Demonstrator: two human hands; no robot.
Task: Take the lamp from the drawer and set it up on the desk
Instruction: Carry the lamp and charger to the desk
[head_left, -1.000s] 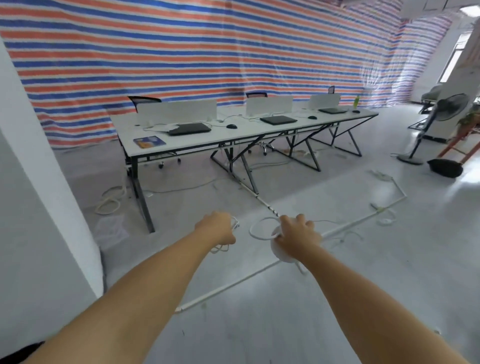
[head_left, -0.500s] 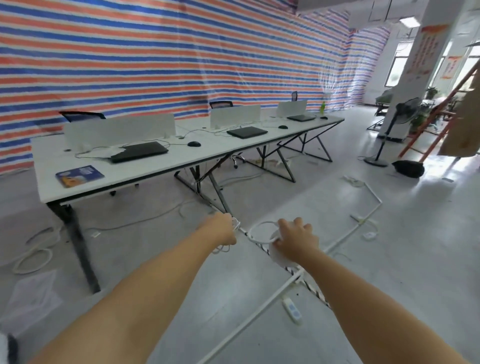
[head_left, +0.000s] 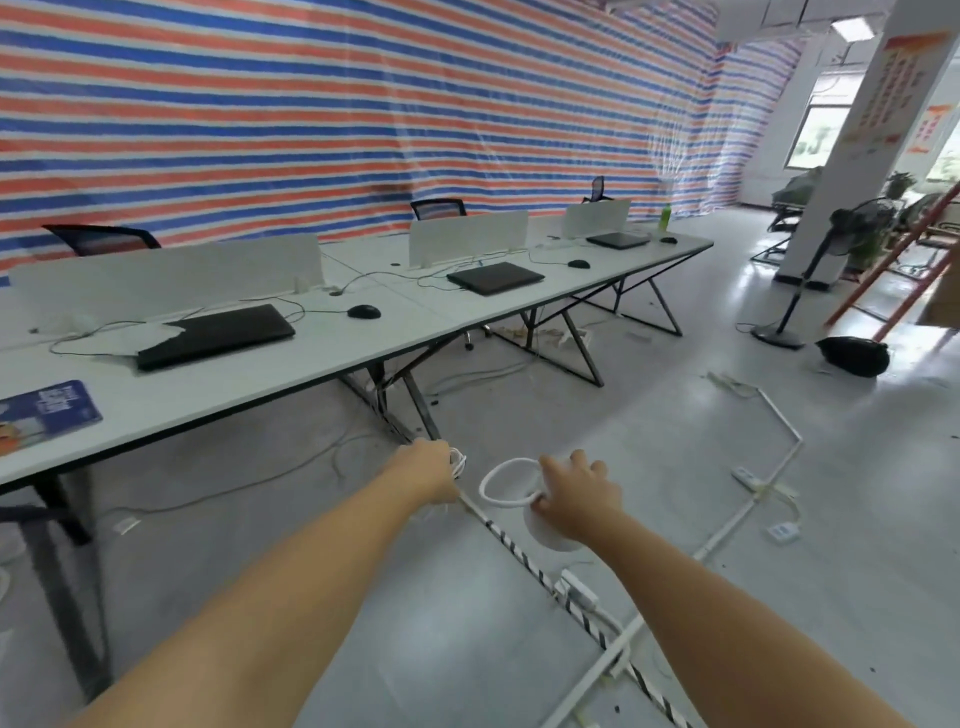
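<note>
I carry a white lamp (head_left: 540, 530) in front of me, above the floor. It has a thin ring head and a round base. My right hand (head_left: 579, 499) is shut on the lamp between ring and base. Its white cord (head_left: 457, 464) is bunched in my left hand (head_left: 423, 467), which is closed around it. The long white desk (head_left: 332, 353) stretches from the left foreground to the far right, just ahead of my hands. No drawer is in view.
On the desk lie three closed black laptops (head_left: 215, 335), mice, cables, white dividers and a blue booklet (head_left: 44, 413). Cable ducts and power strips (head_left: 579, 595) cross the floor. A standing fan (head_left: 795, 291), a black bag, an orange ladder and a pillar stand at right.
I have walked closer to the desk and the view has swung right. Both hands keep the same hold on the lamp and cord.
</note>
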